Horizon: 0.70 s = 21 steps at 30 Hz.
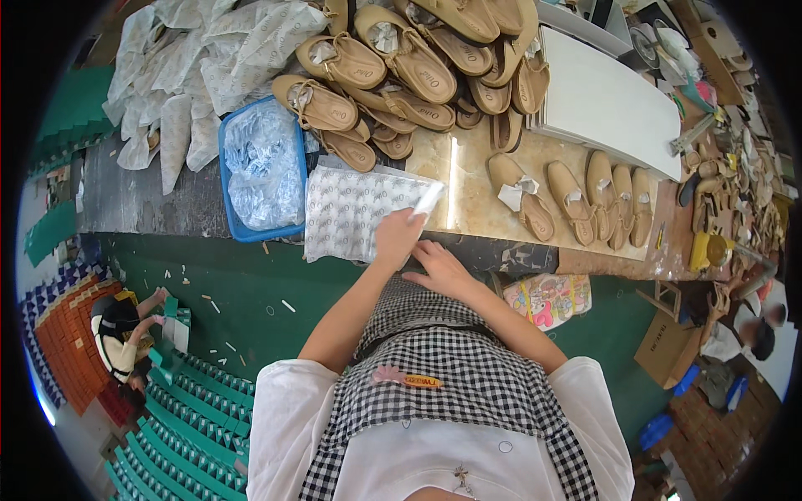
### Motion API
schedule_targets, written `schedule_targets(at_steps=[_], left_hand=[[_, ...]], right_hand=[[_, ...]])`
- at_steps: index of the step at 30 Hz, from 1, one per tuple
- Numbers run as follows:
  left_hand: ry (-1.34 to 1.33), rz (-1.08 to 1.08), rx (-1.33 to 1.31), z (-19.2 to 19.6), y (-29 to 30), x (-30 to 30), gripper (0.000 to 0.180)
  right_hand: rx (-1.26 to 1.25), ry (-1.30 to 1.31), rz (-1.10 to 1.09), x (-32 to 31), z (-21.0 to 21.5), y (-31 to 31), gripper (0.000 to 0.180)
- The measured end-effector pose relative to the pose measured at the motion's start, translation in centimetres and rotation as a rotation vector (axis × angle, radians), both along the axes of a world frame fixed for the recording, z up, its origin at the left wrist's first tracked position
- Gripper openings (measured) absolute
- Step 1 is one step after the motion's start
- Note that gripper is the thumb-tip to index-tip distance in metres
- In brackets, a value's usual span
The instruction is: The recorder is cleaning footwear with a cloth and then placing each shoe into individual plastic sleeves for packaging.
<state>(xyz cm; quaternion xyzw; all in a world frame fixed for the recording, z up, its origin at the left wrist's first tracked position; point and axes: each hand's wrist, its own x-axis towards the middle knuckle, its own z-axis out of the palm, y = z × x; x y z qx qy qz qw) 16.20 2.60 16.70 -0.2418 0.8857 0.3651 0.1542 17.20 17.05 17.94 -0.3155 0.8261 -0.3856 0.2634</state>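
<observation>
A stack of printed white tissue paper (347, 209) lies on the bench in front of me. My left hand (397, 238) is closed on the right edge of a sheet, whose far right corner is lifted and slightly blurred. At the bench's front edge, just to the right, my right hand (443, 269) has its fingers stretched out and holds nothing I can see. Left of the paper is a blue basket (228, 179) of small clear plastic packets. Beyond the paper rises a pile of tan slip-on shoes (409, 71), several with white paper stuffed inside.
Tissue-wrapped bundles (196, 67) are heaped at the far left. More tan shoes (576, 196) stand in a row on the right, before a white box lid (610, 92). Green shoeboxes (192, 417) fill the floor at lower left, where another person (117, 334) bends over.
</observation>
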Motion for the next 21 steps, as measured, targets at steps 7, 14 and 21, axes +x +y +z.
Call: schedule_targets(at_steps=[7,14,21], left_hand=[[-0.032,0.102,0.812,12.4,-3.7,0.7,0.025],[0.255,0.162,0.772,18.0,-7.9,2.8,0.024],[0.488,0.346,0.871,20.3,-15.2,4.2,0.021]], right_hand=[[-0.467,-0.506,-0.35,-10.0,9.5,1.5,0.025],[-0.395,-0.58,-0.08,-11.1,15.9,-6.4,0.02],[-0.563,-0.421,-0.143,-10.4,18.6,-16.1,0.03]])
